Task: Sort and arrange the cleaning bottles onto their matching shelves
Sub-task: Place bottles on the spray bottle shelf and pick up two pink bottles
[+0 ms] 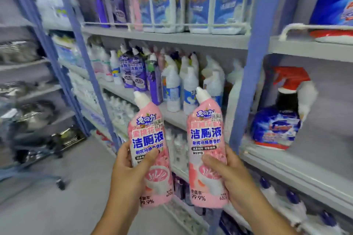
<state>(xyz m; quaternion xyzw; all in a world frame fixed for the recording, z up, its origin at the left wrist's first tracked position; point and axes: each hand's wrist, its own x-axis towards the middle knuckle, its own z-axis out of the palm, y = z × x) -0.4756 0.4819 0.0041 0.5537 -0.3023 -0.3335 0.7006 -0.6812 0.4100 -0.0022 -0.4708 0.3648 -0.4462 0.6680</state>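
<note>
holding two matching pink plastic toilet-cleaner bottles with white angled caps upright before blue-framed grey shop shelving [172, 41], a person's left hand [127, 175] wraps one pink bottle [150, 150] low on its body while the right hand [229, 175] clasps the other pink bottle [207, 149], thumbs across the labels. the crowded middle shelf of white and purple angled-neck bottles [172, 84] leaves little room; pushing in could likely topple neighbours. a red-trigger blue spray bottle [280, 112] stands in the right bay, metal pots [36, 112] blurred at left.
</note>
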